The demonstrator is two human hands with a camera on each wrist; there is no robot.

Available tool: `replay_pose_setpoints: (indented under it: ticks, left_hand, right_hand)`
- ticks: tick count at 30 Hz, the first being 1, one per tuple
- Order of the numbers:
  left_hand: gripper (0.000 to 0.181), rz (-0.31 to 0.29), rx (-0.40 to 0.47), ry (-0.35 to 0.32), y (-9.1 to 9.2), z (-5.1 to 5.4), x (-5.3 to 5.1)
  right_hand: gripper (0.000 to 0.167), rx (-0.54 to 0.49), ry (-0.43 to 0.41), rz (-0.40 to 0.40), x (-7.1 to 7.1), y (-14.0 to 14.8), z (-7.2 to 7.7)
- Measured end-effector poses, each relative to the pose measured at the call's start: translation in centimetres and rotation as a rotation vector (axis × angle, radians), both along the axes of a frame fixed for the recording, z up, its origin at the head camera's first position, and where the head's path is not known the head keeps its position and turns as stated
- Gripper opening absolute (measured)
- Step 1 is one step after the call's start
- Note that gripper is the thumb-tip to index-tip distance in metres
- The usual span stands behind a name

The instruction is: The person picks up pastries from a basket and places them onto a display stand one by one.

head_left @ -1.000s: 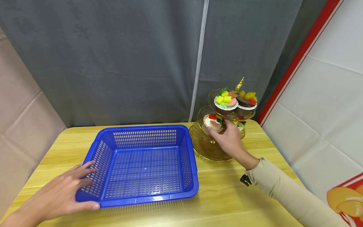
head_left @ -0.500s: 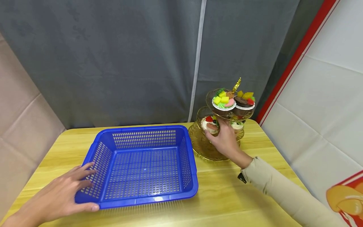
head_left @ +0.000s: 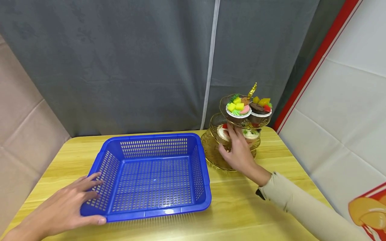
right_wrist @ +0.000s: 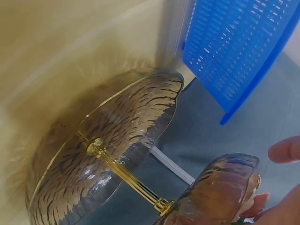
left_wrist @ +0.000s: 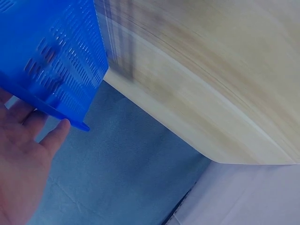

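A blue plastic basket (head_left: 156,180) stands on the table. My left hand (head_left: 67,201) holds its left front corner, the fingers over the rim and the thumb at the front edge; in the left wrist view some fingertips are behind the rim (left_wrist: 47,108). On the right is a tiered amber cake stand (head_left: 217,155) with gold trim. My right hand (head_left: 241,150) is at its middle tier with thumb and fingers apart. Just behind those fingers sits a cream-topped cupcake (head_left: 222,134), partly hidden. Another cupcake (head_left: 251,134) is right of the hand.
The top tier carries a cupcake with yellow cubes (head_left: 238,112) and a chocolate-topped one (head_left: 260,110), just above my right fingers. A gold finial (head_left: 252,90) rises there. A grey curtain (head_left: 135,67) hangs behind the wooden table (head_left: 241,204).
My right hand has shifted slightly at the middle tier, and its fingers now cover more of the cream-topped cupcake. The right-hand cupcake shows more. The left hand and basket stay put.
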State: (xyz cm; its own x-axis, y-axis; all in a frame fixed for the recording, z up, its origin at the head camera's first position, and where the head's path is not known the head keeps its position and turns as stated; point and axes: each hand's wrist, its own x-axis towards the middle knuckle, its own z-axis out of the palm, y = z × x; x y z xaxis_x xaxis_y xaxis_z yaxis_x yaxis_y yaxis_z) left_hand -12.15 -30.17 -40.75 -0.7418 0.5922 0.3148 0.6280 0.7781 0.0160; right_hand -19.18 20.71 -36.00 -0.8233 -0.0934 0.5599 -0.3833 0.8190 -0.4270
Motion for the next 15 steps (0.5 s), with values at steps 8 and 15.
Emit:
replay_pose_setpoints:
  ticks: [8,15]
  left_hand:
    - [0.054,-0.006,0.041,0.003,0.3,0.5,-0.1]
    - [0.061,0.041,0.114,0.159,-1.0,1.5,-1.5]
  right_hand:
    - [0.058,0.097,0.176,0.009,2.4,2.1,-0.3]
    - [0.052,0.238,0.534,-0.062,2.8,7.8,-0.5]
